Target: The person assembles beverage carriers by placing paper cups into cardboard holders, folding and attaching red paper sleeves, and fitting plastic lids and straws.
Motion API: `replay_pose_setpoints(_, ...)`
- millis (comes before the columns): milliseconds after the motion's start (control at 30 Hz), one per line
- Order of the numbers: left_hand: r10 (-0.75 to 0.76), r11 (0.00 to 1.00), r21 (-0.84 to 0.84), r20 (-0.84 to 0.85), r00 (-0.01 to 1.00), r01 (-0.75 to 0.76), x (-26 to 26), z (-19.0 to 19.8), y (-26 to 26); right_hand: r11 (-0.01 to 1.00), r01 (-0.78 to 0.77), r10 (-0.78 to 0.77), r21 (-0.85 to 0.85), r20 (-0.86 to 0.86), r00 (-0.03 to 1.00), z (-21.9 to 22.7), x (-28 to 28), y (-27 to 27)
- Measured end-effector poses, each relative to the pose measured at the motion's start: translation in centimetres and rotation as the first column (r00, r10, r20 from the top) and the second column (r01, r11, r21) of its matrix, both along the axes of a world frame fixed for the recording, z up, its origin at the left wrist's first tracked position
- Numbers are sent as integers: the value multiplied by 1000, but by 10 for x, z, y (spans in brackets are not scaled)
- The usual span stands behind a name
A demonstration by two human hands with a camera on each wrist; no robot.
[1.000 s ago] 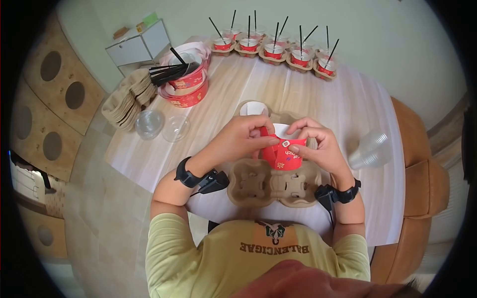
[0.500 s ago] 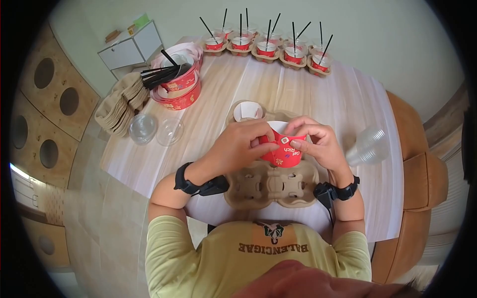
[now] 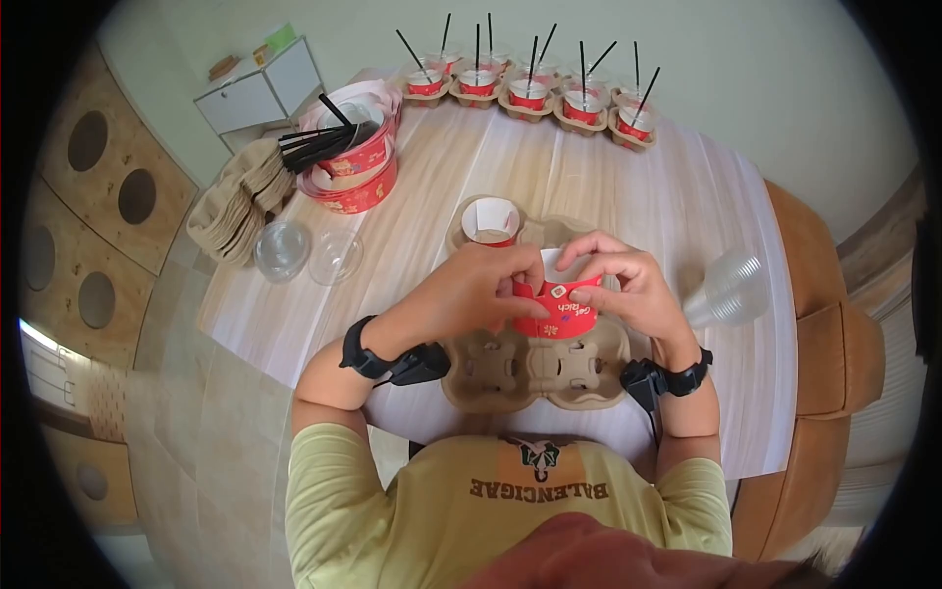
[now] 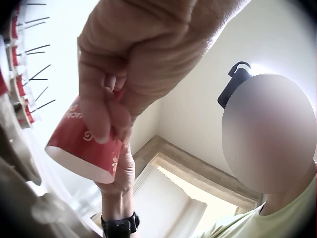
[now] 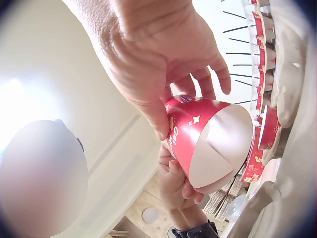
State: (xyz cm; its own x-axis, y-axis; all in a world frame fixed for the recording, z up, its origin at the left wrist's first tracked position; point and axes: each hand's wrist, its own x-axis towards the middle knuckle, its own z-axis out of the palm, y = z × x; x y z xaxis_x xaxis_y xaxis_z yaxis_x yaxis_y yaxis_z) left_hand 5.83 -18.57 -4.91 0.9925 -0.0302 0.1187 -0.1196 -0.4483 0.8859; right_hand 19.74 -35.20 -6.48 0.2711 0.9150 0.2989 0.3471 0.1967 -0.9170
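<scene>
One red, white-lined paper sleeve (image 3: 561, 322) curving between left hand (image 3: 476, 282) and right hand (image 3: 638, 293), both pinching it above brown molded-pulp carrier (image 3: 537, 373); any slackening pinch risking overlapped ends springing apart.

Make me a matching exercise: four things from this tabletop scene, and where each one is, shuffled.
Things:
1. Red printed paper
2. Loose black straws
3. Brown carrier stack
4. Clear plastic stack

Places:
A. On the red tubs
B. Between left hand and right hand
C. Right side of the table
D. Left edge of the table

Pairs: 1-B; 2-A; 3-D; 4-C
</scene>
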Motion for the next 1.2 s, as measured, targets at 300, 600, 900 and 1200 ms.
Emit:
replay_pose_setpoints(300, 41, 993, -106, -92, 995, -50, -1, 3, -7, 1000, -30, 30, -1, 28, 999, -2, 1, 1)
replay_pose_setpoints(600, -12, 1000, -5, 28, 1000, 12, 2, -9, 1, 998, -69, 68, 4, 79, 995, 0, 2, 0)
replay_pose_setpoints(900, 38, 993, -116, 14, 999, -36, -5, 1, -6, 998, -64, 66, 25, -62, 996, 0, 1, -1)
replay_pose_setpoints(1200, -35, 998, -38, 119, 992, 39, -4, -1, 8, 994, -80, 91, 69, -173, 981, -1, 3, -3)
